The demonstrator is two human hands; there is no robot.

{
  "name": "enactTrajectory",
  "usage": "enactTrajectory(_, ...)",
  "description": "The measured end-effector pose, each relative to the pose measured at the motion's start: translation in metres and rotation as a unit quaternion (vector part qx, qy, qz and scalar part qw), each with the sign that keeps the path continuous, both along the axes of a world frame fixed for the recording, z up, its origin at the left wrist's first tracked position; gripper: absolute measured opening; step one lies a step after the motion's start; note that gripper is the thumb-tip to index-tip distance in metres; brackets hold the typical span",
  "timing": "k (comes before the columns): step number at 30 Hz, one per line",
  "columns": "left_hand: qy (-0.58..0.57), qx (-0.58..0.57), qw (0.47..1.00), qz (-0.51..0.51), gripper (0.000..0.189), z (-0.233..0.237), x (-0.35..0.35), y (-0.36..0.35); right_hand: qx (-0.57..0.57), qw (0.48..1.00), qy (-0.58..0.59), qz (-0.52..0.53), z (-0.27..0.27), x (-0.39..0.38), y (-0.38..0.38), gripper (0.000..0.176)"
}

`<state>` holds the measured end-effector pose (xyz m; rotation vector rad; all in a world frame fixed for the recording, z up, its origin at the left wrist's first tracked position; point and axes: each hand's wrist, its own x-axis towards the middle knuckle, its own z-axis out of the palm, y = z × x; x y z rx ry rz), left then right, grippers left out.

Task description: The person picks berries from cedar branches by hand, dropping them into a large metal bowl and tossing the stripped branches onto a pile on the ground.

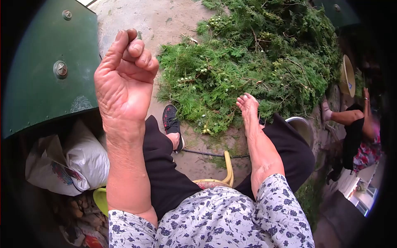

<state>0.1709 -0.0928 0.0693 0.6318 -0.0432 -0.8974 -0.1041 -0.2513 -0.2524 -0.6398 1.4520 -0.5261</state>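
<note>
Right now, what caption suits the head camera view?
Left hand raised, right hand near a heap of leafy green branches.

Pale ground (178,20) bore heap of green branches (248,62); dark cord (206,153) lay near heap, loose sprigs (231,145) between.

Head-worn view; close, forward and down

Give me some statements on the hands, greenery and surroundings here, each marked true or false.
1. The left hand is raised, palm in view. True.
2. The right hand is hidden inside the greenery. False: it is in plain view.
3. The green panel carries star-marked studs. True.
4. The white sack lies at the person's right. False: it lies at their left.
5. The sleeves are patterned. True.
</note>
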Motion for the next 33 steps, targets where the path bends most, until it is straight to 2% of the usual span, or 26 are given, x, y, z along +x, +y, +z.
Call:
enactTrajectory(1, 0.003, 0.001, 1.000, -0.003, 0.015, 0.000, -0.001, -0.001, -0.036, 0.996, -0.022, -0.080, -0.002, -0.001, -0.007, 0.029)
enactTrajectory(2, 0.011, 0.005, 1.000, 0.000, 0.016, 0.001, -0.002, -0.003, -0.047, 0.995, -0.027, -0.089, -0.003, -0.003, -0.018, 0.036)
enactTrajectory(5, 0.027, 0.009, 1.000, 0.003, 0.018, 0.002, -0.008, -0.008, -0.009, 0.976, -0.147, -0.158, 0.000, -0.003, -0.047, 0.036)
enactTrajectory(7, 0.026, 0.014, 1.000, -0.005, 0.018, 0.002, -0.012, -0.011, 0.013, 0.966, -0.211, -0.147, -0.008, -0.002, -0.068, 0.027)
enactTrajectory(9, 0.028, 0.013, 0.999, -0.013, 0.018, 0.001, -0.013, -0.014, 0.046, 0.953, -0.263, -0.145, -0.014, 0.006, -0.081, 0.026)
enactTrajectory(11, 0.028, 0.030, 0.999, -0.005, 0.018, 0.002, -0.017, -0.017, 0.056, 0.949, -0.271, -0.148, -0.015, 0.016, -0.083, 0.029)
enactTrajectory(13, 0.021, 0.034, 0.999, -0.008, 0.019, 0.000, -0.018, -0.020, 0.093, 0.960, -0.221, -0.147, -0.018, 0.021, -0.088, 0.034)
enactTrajectory(15, 0.015, 0.029, 0.999, -0.029, 0.017, -0.003, -0.019, -0.022, 0.102, 0.960, -0.218, -0.142, -0.019, 0.026, -0.090, 0.033)
enactTrajectory(16, 0.008, 0.033, 0.999, -0.037, 0.017, -0.004, -0.020, -0.023, 0.070, 0.980, -0.166, -0.083, -0.012, 0.028, -0.090, 0.029)
enactTrajectory(18, 0.008, 0.050, 0.998, -0.030, 0.018, -0.002, -0.024, -0.028, 0.008, 0.995, -0.095, 0.011, 0.001, 0.030, -0.088, 0.019)
enactTrajectory(23, -0.012, 0.090, 0.996, -0.017, 0.016, -0.002, -0.030, -0.034, -0.058, 0.996, -0.057, 0.040, 0.047, 0.039, -0.081, 0.021)
enactTrajectory(25, -0.054, 0.180, 0.982, 0.012, 0.013, -0.005, -0.036, -0.036, -0.056, 0.988, -0.141, -0.017, 0.069, 0.039, -0.082, 0.020)
enactTrajectory(27, -0.063, 0.198, 0.978, -0.030, 0.012, -0.008, -0.042, -0.035, -0.056, 0.986, -0.153, -0.025, 0.104, 0.043, -0.081, 0.017)
enactTrajectory(29, -0.072, 0.222, 0.970, -0.071, 0.013, -0.011, -0.052, -0.036, -0.046, 0.969, -0.234, -0.063, 0.133, 0.048, -0.077, 0.014)
enactTrajectory(33, -0.071, 0.240, 0.954, -0.167, 0.023, -0.022, -0.075, -0.045, -0.094, 0.939, -0.325, -0.059, 0.214, 0.067, -0.049, 0.011)
